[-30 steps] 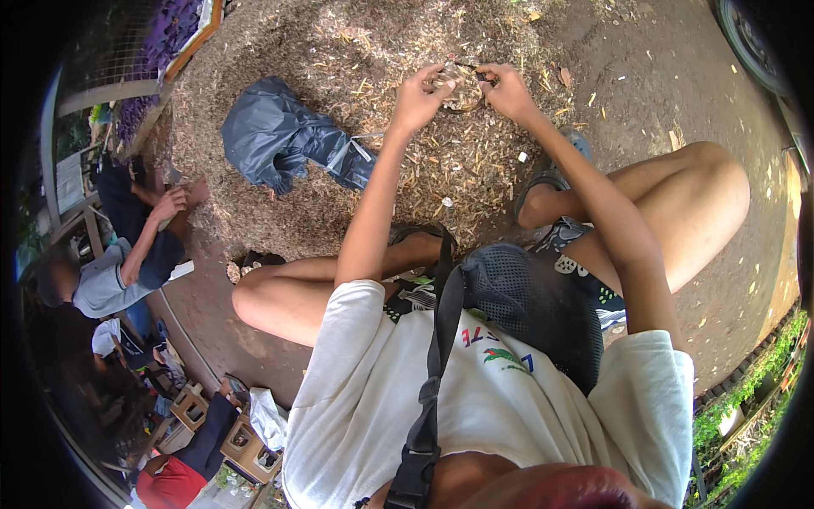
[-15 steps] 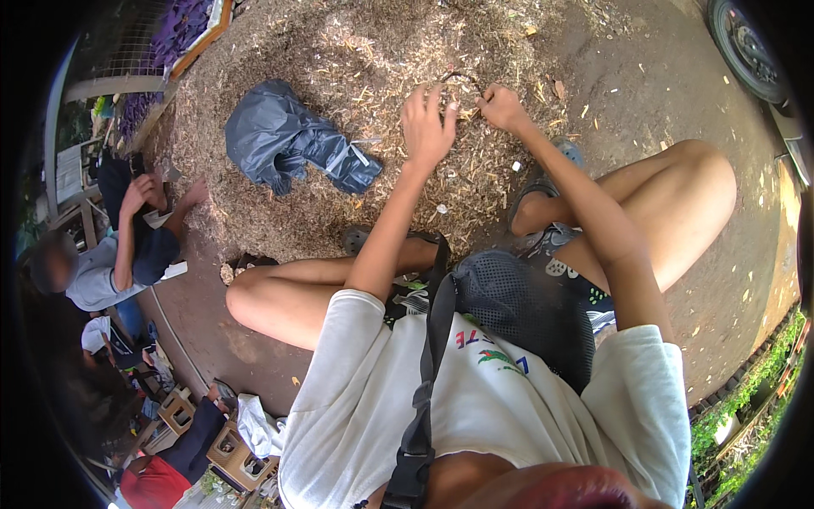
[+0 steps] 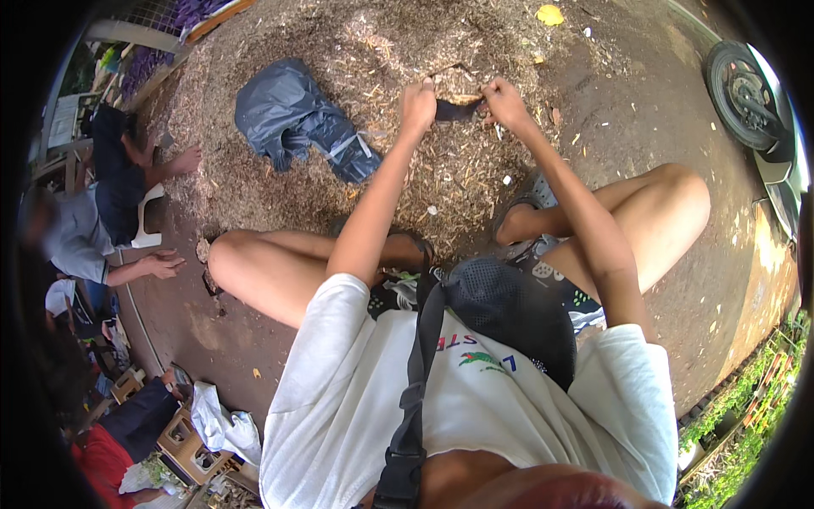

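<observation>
My left hand (image 3: 417,106) and my right hand (image 3: 506,103) reach forward over a heap of wood shavings (image 3: 441,182), fingers closed. Between them stretches a thin black sheet (image 3: 458,112), its dark edge looping around the far side like the mouth of a small plastic bag. Each hand pinches one end of it, and shavings show in the gap. To the left of my left hand a larger dark plastic bag (image 3: 284,110) lies crumpled on the heap, its narrower end toward me.
My crossed legs (image 3: 653,199) border the heap on the near side. At the left a person (image 3: 80,229) sits on a white stool (image 3: 147,222); another in red (image 3: 106,454) is lower left. A motorbike wheel (image 3: 744,97) stands far right, a yellow leaf (image 3: 549,14) beyond the heap.
My left hand has gone from spread fingers to a closed grip on the black sheet, which now stretches wider between both hands. The seated person's arm at the left has lowered.
</observation>
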Available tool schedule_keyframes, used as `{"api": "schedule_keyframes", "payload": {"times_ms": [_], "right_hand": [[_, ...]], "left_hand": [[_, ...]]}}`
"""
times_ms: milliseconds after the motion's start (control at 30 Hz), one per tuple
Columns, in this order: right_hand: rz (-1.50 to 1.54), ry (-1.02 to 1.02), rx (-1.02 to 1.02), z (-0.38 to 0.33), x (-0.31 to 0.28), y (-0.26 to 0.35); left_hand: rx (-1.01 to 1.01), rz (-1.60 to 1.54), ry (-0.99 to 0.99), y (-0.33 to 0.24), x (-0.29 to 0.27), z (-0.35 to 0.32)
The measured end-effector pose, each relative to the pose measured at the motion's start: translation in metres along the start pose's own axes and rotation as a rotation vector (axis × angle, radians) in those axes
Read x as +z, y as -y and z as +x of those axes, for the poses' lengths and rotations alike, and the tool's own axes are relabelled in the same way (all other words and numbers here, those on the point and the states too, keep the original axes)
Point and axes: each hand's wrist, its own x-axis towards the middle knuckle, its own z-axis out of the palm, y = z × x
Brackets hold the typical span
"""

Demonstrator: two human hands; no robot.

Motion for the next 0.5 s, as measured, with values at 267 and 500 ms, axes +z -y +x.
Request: {"api": "schedule_keyframes", "payload": {"times_ms": [267, 500], "right_hand": [[-0.146, 0.233, -0.115, -0.023, 0.008, 0.077], [0.189, 0.425, -0.17, -0.088, 0.069, 0.148]], "left_hand": [[-0.39, -0.668, 0.226, -0.061, -0.093, -0.036], [-0.304, -1.066, -0.039, -0.055, -0.199, -0.088]]}}
